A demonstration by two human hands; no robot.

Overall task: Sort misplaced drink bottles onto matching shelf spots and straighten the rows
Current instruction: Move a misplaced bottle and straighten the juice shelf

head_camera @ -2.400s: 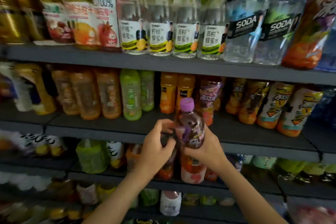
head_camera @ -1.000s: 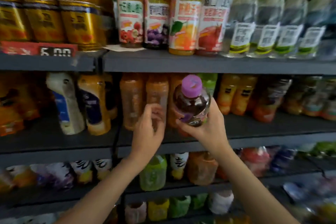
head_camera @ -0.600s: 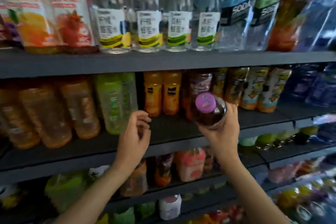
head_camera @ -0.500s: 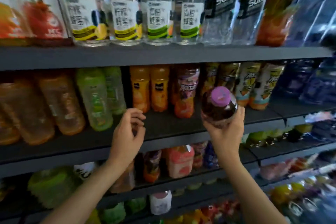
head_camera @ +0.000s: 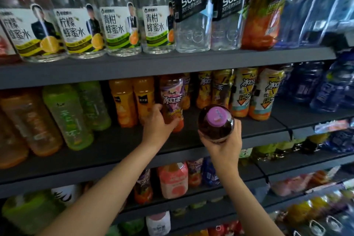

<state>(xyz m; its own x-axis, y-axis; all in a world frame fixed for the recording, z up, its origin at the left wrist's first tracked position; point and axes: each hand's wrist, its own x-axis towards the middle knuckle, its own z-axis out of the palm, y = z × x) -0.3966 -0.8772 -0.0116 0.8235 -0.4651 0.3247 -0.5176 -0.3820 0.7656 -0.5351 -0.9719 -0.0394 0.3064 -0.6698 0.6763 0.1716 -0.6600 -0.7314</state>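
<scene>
Head view shows the right hand (head_camera: 223, 146) curled round a dark bottle (head_camera: 216, 123) with a purple cap (head_camera: 217, 114), held just in front of the middle shelf (head_camera: 258, 126), cap toward the camera. The left hand (head_camera: 156, 127) grips the lower part of a purple-label bottle (head_camera: 172, 101) that stands on this shelf beside the orange bottles (head_camera: 134, 101). The dark bottle looks full, so I judge it rather heavy, stiff plastic, with a smooth and maybe slippery body. It is better to hold it round the middle, not by the cap. The standing bottle may tip if it is pushed high.
</scene>
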